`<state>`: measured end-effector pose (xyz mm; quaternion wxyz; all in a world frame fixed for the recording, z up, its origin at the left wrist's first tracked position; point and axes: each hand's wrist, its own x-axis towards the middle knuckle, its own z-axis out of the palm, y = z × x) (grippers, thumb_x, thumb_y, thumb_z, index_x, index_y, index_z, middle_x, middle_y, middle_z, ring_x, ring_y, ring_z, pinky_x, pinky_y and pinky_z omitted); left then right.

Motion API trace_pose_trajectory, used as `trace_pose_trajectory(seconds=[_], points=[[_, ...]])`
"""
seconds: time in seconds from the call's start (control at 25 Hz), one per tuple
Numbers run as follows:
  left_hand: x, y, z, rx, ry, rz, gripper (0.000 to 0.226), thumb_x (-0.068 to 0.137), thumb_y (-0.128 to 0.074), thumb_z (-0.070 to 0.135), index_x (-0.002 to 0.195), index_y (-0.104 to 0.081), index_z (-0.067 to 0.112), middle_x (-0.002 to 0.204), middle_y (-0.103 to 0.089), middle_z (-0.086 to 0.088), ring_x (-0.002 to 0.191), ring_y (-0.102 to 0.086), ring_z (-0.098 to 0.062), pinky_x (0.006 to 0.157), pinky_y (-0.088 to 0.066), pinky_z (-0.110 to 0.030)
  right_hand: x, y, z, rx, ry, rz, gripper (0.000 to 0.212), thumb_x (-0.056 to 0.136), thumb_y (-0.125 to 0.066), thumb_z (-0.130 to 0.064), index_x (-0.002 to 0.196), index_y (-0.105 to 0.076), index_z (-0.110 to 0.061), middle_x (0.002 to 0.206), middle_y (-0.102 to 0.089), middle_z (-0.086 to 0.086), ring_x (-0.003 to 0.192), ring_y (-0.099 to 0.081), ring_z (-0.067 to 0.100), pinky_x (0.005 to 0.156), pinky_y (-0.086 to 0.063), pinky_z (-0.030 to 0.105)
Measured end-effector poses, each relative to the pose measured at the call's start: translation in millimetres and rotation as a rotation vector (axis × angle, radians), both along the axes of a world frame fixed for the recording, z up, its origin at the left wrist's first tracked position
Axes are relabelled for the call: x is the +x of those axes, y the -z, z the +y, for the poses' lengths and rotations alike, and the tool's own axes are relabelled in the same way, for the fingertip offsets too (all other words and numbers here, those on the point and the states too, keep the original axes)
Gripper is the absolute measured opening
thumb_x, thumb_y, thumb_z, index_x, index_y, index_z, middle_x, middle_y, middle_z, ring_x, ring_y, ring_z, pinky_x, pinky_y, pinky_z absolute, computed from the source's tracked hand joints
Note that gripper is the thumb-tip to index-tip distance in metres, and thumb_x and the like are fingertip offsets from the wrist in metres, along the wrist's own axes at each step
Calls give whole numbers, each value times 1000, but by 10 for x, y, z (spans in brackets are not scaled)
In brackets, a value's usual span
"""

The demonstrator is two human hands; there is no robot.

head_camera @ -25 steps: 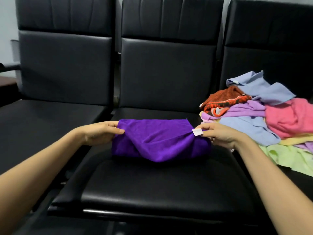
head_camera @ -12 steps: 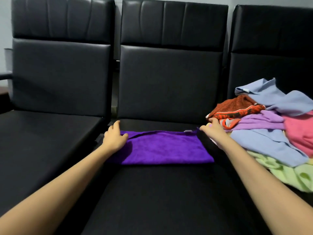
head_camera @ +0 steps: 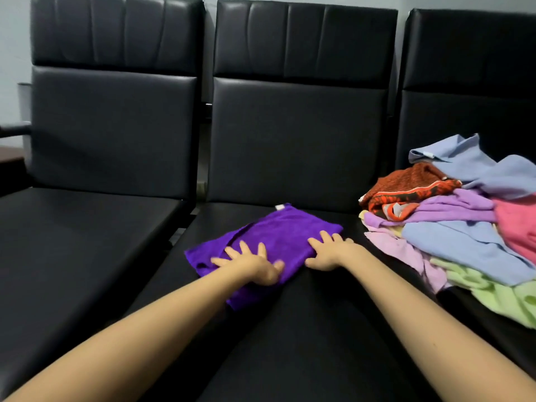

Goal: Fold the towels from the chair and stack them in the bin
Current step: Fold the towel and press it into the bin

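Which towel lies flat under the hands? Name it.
The dark purple towel, flat on the middle seat under the left hand and right hand; the others lie crumpled in the heap on the right.

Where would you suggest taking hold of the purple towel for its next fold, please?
Probably pinch the purple towel at the two corners of its near-left short edge, coming from the left. It lies flat and oblong on the seat, slanting toward its tagged far corner; left hand and right hand press it with spread fingers.

Black padded chairs (head_camera: 298,140) against pale wall (head_camera: 14,39)
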<state>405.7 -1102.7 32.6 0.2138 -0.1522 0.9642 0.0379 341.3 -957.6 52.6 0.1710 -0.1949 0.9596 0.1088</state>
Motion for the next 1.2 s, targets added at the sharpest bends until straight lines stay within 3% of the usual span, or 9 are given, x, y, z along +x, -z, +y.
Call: trace_pose_trajectory(seconds=[0.16,0.28,0.4,0.52,0.6,0.84,0.92,1.04,1.2], points=[[157,-466,178,25,153,-21,67,97,-33,53,138,-39,0,136,-49,-16,104,-58,-31,92,-44,-33,107,-169,35,-168,67,-24,60,95,-38,-24,151,-15,-17,156,-13,12,143,-18,31,115,-23,39],[260,-601,-100,-90,186,45,49,95,-49,40,121,-56,0,121,-61,-14,96,-61,-31,75,-46,-31,199,-219,86,-404,128,-37,22,94,-38,-16,105,-55,-6,97,-58,9,81,-58,20,67,-48,18],[255,-492,-418,-47,84,23,33,90,-61,29,110,-58,3,111,-59,-16,84,-59,-28,56,-45,-25,246,-161,113,-567,313,-185,17,94,-47,-21,88,-53,-7,71,-51,5,54,-49,13,50,-41,22],[182,-398,-548,448,-178,138,18,86,-66,15,84,-50,8,81,-49,-8,64,-47,-15,47,-46,-21,256,-84,107,-676,445,-258,26,91,-59,-26,73,-50,-10,63,-50,3,48,-42,10,44,-34,19],[139,-317,-511,714,-344,255,21,86,-66,11,77,-47,10,70,-44,-5,60,-43,-13,48,-41,-24,280,-39,68,-756,570,-298,30,89,-63,-24,66,-47,-12,58,-45,1,45,-36,8,39,-29,16],[193,-352,-503,809,-569,279,22,91,-62,22,81,-50,6,76,-46,-5,72,-47,-16,62,-36,-24,311,-11,75,-1266,808,-530,36,94,-54,-12,62,-39,-14,31,-35,-6,20,-21,2,26,-14,10],[194,-491,-602,880,-587,281,36,92,-61,20,65,-38,11,63,-34,-1,45,-36,-10,40,-27,-17,310,-116,128,-1511,826,-589,29,96,-49,-9,68,-41,-14,33,-43,-5,21,-29,1,25,-20,10],[130,-698,-725,1415,-642,305,30,95,-52,9,67,-40,12,50,-40,0,29,-37,-2,24,-23,-10,304,-327,109,-1827,748,-548,23,98,-42,0,80,-43,-16,68,-62,7,42,-59,10,39,-46,15],[66,-967,-580,1962,-478,548,14,97,-44,6,86,-52,5,86,-57,-10,81,-60,-21,65,-57,-32,281,-625,-26,-2196,301,-262,27,96,-37,10,82,-45,-11,88,-57,9,81,-60,14,93,-48,31]])
